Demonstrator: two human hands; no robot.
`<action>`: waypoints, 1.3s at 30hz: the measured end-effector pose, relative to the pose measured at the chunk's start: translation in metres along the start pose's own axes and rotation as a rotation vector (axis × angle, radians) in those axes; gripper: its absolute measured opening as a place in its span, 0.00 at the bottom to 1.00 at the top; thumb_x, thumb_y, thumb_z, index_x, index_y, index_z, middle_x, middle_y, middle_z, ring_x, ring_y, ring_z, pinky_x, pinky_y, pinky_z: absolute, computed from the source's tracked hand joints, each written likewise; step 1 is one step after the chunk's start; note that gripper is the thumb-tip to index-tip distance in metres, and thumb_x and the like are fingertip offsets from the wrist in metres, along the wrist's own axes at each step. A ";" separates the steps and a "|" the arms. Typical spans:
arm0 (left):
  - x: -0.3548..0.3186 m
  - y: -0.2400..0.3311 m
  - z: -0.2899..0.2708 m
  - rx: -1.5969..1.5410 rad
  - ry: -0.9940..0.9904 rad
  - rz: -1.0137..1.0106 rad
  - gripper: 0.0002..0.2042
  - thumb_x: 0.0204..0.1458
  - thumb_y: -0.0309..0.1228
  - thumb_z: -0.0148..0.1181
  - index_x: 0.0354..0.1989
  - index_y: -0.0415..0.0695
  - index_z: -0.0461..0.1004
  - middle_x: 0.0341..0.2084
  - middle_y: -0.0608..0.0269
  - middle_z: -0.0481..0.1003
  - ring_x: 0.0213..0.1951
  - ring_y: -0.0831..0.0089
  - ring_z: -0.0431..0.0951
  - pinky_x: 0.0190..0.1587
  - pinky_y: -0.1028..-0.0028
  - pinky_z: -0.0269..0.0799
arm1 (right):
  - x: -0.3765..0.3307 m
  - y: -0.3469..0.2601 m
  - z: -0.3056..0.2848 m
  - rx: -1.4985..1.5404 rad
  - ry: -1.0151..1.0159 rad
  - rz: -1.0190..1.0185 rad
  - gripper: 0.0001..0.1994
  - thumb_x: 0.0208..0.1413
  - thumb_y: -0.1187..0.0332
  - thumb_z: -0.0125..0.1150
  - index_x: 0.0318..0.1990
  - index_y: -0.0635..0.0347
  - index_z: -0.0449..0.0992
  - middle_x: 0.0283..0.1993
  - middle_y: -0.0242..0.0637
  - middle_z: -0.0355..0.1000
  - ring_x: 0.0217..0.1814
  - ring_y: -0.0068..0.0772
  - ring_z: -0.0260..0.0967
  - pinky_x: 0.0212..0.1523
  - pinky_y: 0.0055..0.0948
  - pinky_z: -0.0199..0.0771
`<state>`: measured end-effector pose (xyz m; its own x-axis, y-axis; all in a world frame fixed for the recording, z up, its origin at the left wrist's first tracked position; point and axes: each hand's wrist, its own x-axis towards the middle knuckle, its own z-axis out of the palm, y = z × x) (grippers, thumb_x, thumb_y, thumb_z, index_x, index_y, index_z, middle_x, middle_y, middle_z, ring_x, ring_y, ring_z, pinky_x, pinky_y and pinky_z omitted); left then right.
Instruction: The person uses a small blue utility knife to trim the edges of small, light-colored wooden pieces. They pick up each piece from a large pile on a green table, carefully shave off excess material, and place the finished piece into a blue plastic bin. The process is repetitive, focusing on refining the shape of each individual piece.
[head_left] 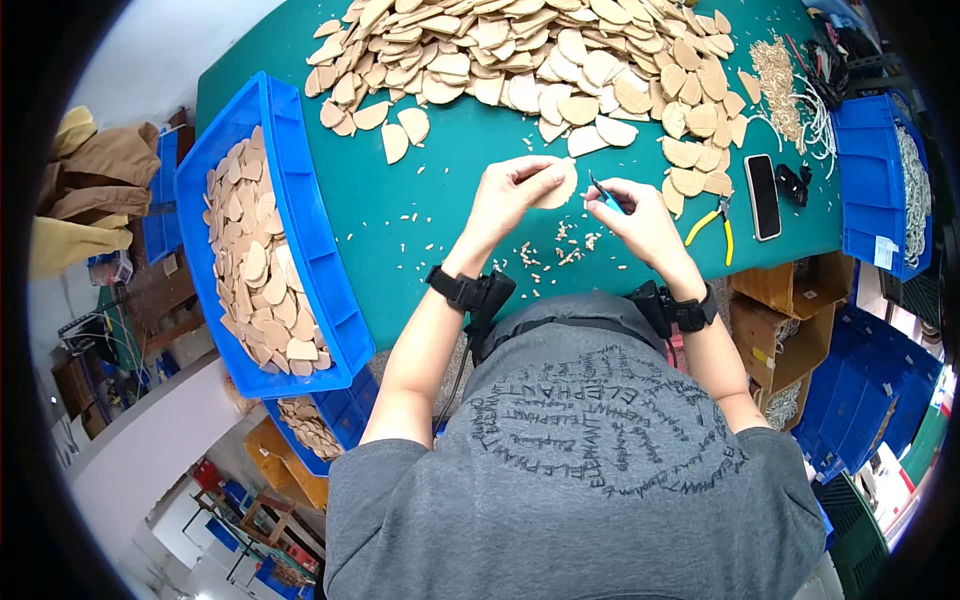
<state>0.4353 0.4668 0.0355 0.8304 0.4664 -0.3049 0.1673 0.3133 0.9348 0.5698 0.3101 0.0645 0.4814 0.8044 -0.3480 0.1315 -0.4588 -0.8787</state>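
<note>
Tan, half-round leather piece [556, 186] is being pinched in the left hand [512, 190] above the green worktop [430, 190], flat side toward the right hand [640, 212], which is closing on a small blue-handled tool [603, 192] just beside it. Yellow-handled pliers [712, 222] are lying to the right, near a white-labelled blue bin [868, 180].

Left hand [512, 192] pinching a tan leather piece [560, 186], right hand [640, 215] gripping blue-handled cutters [604, 192] (over green table [440, 190]).

The far side of the pile of tan pieces [520, 50] is cut off by the top edge. The small tool [604, 192] is mostly hidden inside the right hand [640, 215], and the lower blue bin [335, 425] sits partly under the upper bin [300, 190].
</note>
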 end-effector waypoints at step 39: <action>-0.115 0.046 -0.084 0.118 0.788 0.147 0.08 0.53 0.31 0.60 0.24 0.43 0.75 0.15 0.76 0.67 0.17 0.89 0.62 0.18 0.84 0.52 | 0.002 -0.018 0.018 0.060 -0.084 -0.034 0.07 0.50 0.68 0.62 0.30 0.63 0.78 0.18 0.19 0.62 0.21 0.09 0.50 0.22 0.17 0.47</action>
<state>0.3026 0.4974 0.0983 0.2376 0.9554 -0.1753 0.1774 0.1348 0.9749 0.5528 0.3272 0.0735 0.4029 0.8492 -0.3415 0.0934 -0.4093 -0.9076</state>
